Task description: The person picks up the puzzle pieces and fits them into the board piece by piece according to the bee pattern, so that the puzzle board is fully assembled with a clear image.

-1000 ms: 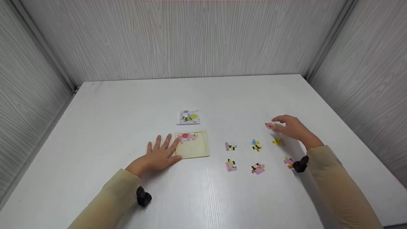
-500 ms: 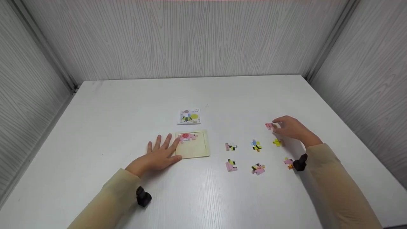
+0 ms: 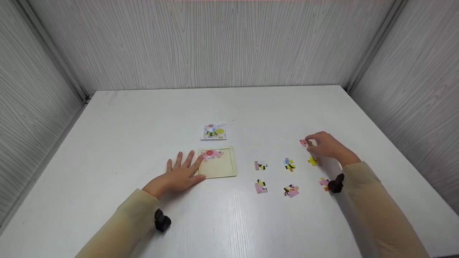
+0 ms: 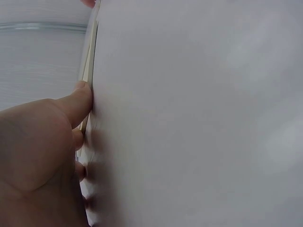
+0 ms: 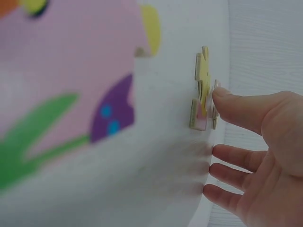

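Note:
In the head view my left hand [image 3: 180, 176] lies spread with straight fingers at the left edge of a square wooden puzzle tray [image 3: 229, 173]. Its thumb and index finger touch the tray's rim, seen edge-on in the left wrist view. A pink puzzle piece with a red round spot [image 3: 213, 154] lies at the top of the tray. Far right, my right hand [image 3: 327, 145] pinches a small pink puzzle piece [image 3: 303, 143] between thumb and index finger, low over the table; the other fingers touch the tabletop. In the right wrist view the thumb [image 5: 232, 104] presses that piece's edge.
Several loose puzzle pieces lie between the hands, among them a yellow piece [image 3: 312, 161], a blue and yellow piece [image 3: 288, 164] and a pink corner piece [image 3: 261, 186]. Another piece [image 3: 324, 183] sits partly behind the right wrist camera. A small picture card [image 3: 214, 132] lies behind the tray.
The right thumb and index finger have closed in on the small pink piece, which has shifted slightly. The left hand and tray have stayed in place.

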Motion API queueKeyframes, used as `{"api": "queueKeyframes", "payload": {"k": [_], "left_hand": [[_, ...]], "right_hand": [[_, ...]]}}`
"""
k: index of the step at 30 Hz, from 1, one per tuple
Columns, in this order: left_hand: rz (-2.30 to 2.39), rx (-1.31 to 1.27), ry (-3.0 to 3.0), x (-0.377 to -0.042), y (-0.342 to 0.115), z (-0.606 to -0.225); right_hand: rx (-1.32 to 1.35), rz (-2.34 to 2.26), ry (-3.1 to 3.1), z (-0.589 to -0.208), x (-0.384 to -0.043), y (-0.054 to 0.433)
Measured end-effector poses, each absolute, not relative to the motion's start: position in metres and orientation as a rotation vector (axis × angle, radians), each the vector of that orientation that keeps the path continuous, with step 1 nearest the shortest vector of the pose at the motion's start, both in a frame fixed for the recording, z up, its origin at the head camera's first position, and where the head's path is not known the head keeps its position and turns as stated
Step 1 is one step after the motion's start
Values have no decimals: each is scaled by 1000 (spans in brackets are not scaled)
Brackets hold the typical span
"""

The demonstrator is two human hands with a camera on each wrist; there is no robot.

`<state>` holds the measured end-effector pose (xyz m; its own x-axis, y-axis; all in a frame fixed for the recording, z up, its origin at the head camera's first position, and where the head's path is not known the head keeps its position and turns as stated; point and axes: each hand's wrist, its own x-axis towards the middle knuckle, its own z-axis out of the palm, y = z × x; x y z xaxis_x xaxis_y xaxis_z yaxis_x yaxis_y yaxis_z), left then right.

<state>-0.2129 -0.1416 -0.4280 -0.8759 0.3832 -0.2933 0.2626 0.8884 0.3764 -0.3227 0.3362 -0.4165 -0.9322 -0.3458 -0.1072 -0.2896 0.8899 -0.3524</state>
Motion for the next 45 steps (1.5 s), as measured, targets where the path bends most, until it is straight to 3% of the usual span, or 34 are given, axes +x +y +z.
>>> {"api": "queueKeyframes", "payload": {"k": [26, 35, 45], "left_hand": [[453, 480, 2704, -215, -145, -427], [453, 470, 2701, -216, -142, -431], [453, 477, 2697, -215, -142, -431]], "right_hand": [[-339, -540, 2904, -412, -321, 336], [-567, -488, 2914, -416, -319, 339], [-489, -456, 2899, -415, -317, 338]]}}
